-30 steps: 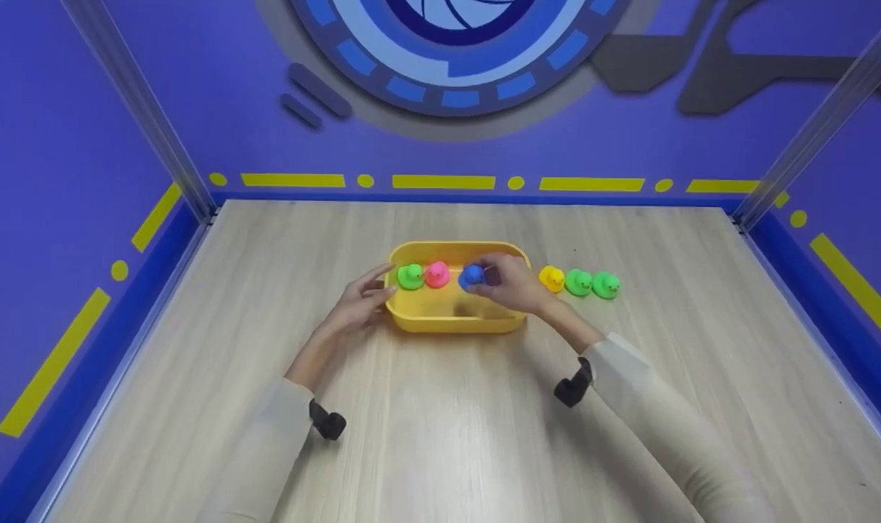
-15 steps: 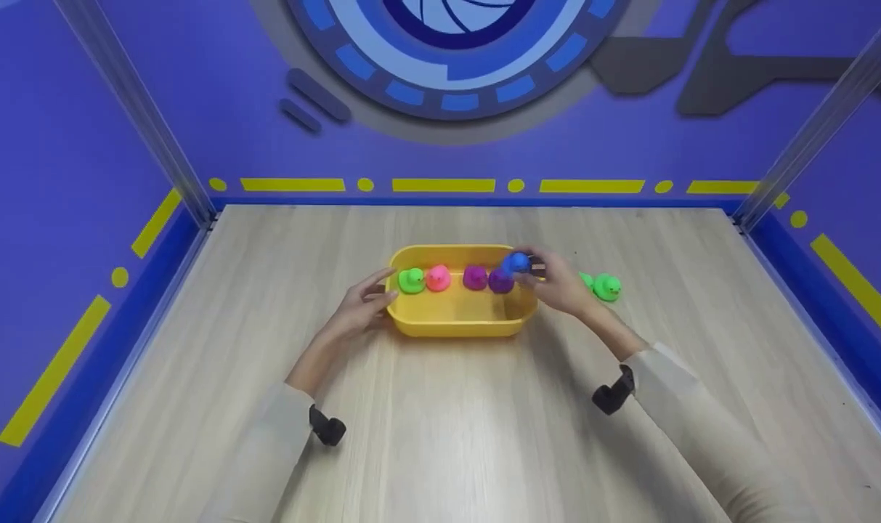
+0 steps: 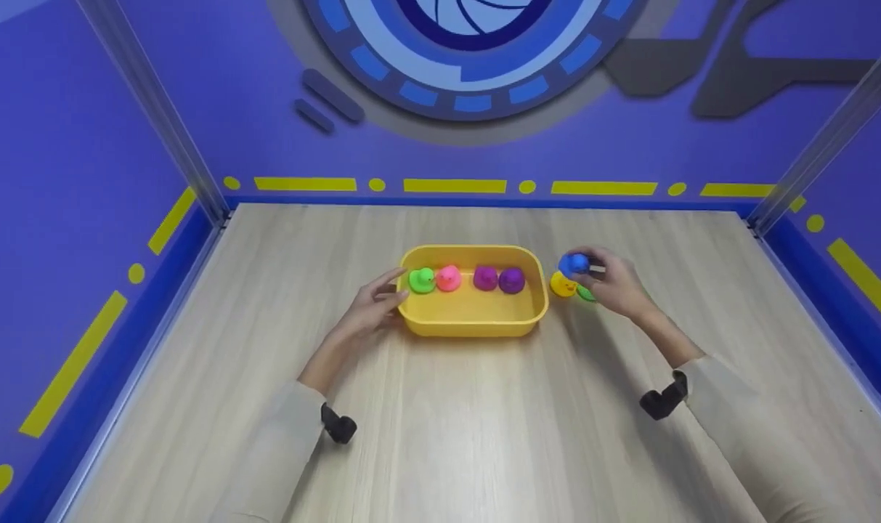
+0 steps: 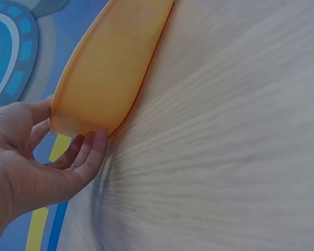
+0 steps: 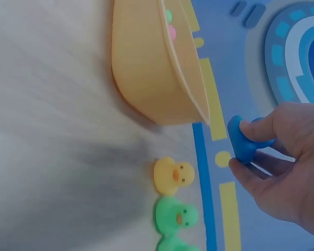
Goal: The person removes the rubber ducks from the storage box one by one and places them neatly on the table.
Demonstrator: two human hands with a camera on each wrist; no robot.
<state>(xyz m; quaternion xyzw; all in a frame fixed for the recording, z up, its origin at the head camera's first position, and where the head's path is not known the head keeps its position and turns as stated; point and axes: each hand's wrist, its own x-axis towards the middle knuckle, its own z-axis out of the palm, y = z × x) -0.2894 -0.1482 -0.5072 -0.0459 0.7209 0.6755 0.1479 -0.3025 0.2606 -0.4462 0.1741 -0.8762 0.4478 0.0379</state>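
Note:
My right hand (image 3: 614, 283) pinches a blue rubber duck (image 3: 574, 265) between thumb and fingers, raised over a yellow rubber duck (image 3: 562, 285) right of the yellow tub (image 3: 476, 328). In the right wrist view the blue duck (image 5: 243, 141) is tilted, with the thumb on its base. At the tub's left end my left hand (image 3: 371, 309) holds the wall, thumb and fingertips curved against it. Inside the tub, along its back, sit a green duck (image 3: 422, 280), a pink duck (image 3: 449, 278), a magenta duck (image 3: 485, 277) and a purple duck (image 3: 511, 280).
Beside the yellow duck a green duck (image 5: 175, 215) and another green duck (image 5: 175, 243) stand in a row, mostly hidden behind my right hand in the head view. The wooden table (image 3: 469, 421) is bounded by blue-purple panels (image 3: 440, 156) at the back and sides.
My right hand has carried the blue duck rightward out of the tub to above the row outside. The magenta and purple ducks have come into sight. My left hand stays at the tub.

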